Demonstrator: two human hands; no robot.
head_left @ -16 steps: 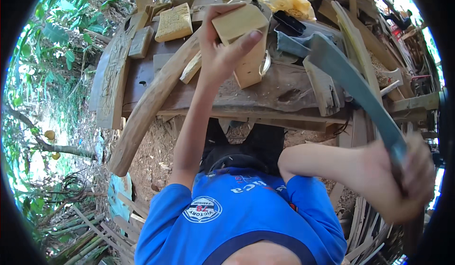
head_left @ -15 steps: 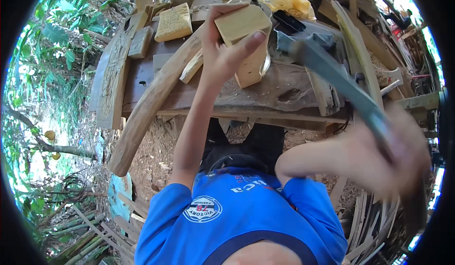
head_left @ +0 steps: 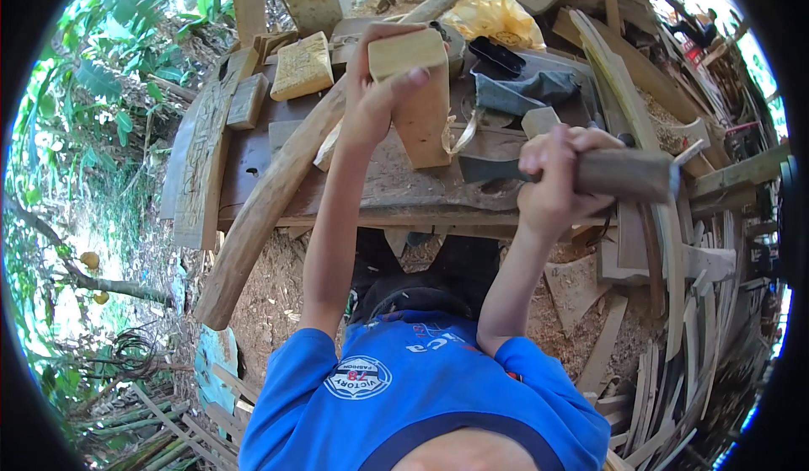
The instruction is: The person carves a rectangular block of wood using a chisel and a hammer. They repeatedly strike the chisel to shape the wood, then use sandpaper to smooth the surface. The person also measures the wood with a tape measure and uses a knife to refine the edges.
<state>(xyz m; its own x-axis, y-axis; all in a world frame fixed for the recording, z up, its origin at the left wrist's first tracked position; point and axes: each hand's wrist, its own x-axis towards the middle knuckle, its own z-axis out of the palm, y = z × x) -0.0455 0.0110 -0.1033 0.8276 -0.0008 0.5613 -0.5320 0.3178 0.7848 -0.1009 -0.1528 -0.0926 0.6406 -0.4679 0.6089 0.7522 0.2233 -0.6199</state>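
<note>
My left hand (head_left: 377,100) is closed around the upper part of a pale wooden block (head_left: 424,125), which stands tilted on the worn wooden bench (head_left: 371,186). A thin curled shaving (head_left: 463,136) hangs from the block's right side near its lower end. To the right, my right hand (head_left: 556,172) grips what looks like a broad chisel (head_left: 625,174). Its dark, flared blade points left toward the foot of the block, apart from it, and the thick wooden handle sticks out to the right of my fist.
A long rough pole (head_left: 270,197) leans across the bench's left side, near a carved wood block (head_left: 302,66). Behind my right hand lie a grey-blue cloth (head_left: 527,92) and a black object (head_left: 497,56). A yellowish plastic bag (head_left: 497,20) sits farther back. Wood strips (head_left: 674,395) pile up at right.
My right hand has swung inward from the far right with the chisel, whose blade has dropped from pointing up-left to nearly level. The block now stands slightly farther left, still in my left hand.
</note>
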